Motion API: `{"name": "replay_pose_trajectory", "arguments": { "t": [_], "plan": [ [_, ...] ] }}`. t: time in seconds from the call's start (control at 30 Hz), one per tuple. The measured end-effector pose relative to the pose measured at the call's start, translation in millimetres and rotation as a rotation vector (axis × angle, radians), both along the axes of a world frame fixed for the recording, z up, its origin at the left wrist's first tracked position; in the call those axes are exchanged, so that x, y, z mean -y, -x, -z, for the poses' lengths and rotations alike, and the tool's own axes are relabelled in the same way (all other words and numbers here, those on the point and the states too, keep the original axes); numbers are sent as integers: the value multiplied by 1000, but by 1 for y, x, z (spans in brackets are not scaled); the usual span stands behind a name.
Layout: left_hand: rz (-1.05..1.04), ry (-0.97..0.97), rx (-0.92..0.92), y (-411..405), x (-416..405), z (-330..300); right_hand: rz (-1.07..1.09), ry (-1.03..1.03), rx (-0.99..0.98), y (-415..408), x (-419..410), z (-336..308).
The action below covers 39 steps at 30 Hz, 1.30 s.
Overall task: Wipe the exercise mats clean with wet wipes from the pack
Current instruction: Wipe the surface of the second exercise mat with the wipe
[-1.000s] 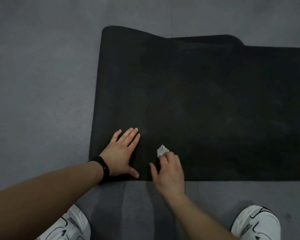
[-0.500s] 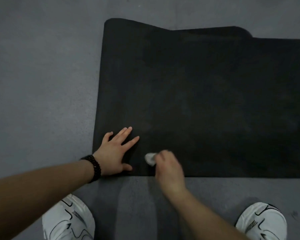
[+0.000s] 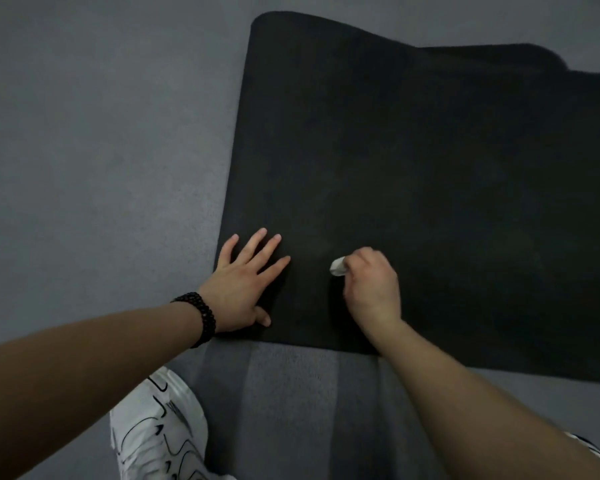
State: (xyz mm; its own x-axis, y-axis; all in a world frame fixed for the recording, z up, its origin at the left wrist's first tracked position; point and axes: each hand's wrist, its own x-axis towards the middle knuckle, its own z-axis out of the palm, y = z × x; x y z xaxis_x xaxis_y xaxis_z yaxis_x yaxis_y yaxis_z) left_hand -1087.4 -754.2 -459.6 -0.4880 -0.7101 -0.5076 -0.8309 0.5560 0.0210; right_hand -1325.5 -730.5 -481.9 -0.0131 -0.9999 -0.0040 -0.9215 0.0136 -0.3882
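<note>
A black exercise mat (image 3: 430, 174) lies flat on the grey floor and fills the right and middle of the head view. My left hand (image 3: 246, 285) rests flat on the mat's near left corner with its fingers spread; a black bead bracelet is on that wrist. My right hand (image 3: 371, 285) is just to the right of it, fingers curled round a small bunched white wet wipe (image 3: 338, 266) that pokes out on the left of the fist and touches the mat. The pack of wipes is not in view.
Grey carpet floor (image 3: 101, 150) lies to the left of and in front of the mat. A second dark mat edge (image 3: 520, 53) shows behind the far side. My white shoes (image 3: 156, 434) stand near the mat's front edge.
My right hand with the wipe has moved further onto the mat, away from the front edge and a little right. The left hand stayed pressed on the corner. The camera shifted.
</note>
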Motion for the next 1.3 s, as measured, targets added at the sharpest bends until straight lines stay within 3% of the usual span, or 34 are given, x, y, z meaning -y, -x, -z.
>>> {"name": "replay_pose_trajectory", "arguments": {
  "t": [0.07, 0.2, 0.27, 0.4, 0.43, 0.6, 0.7, 0.73, 0.87, 0.93, 1.03, 1.1, 1.23, 1.3],
  "plan": [
    [-51, -47, -6, 1, 7, 3, -68, 17, 27, -21, -9, -2],
    [-96, -128, -20, 2, 15, 9, -533, -116, 159, -60, -52, -3],
    [-108, -138, -40, 1, 15, 10, -634, -103, 117, -44, -35, -6],
    [-122, -149, -70, 1, 16, 9, -229, -44, -18, -2, 12, -6],
    [-124, -149, -74, 1, 16, 10, -223, -39, -16, -8, 9, -5],
    [-109, -139, -78, 0, 16, 11, -706, -129, 201, -65, -52, -8],
    [-108, -153, -66, 0, 17, 9, -905, -133, 117, -40, -29, -10],
    [-108, -161, -64, 1, 17, 9, -859, -84, 67, -26, -15, -9],
    [-120, -179, -70, 0, 18, 11, -278, -1, -25, 1, 18, -4],
    [-119, -169, -72, 0, 18, 11, -401, -72, 14, -25, -2, -3],
    [-109, -135, -74, 0, 16, 12, -826, -183, 149, -61, -43, -9],
    [-111, -131, -76, 0, 16, 12, -839, -165, 141, -50, -30, -6],
    [-125, -147, -94, -2, 18, 11, -321, 27, -8, -6, 31, 0],
    [-132, -142, -114, -2, 19, 10, -147, 13, 1, -9, 36, -2]
  ]
}}
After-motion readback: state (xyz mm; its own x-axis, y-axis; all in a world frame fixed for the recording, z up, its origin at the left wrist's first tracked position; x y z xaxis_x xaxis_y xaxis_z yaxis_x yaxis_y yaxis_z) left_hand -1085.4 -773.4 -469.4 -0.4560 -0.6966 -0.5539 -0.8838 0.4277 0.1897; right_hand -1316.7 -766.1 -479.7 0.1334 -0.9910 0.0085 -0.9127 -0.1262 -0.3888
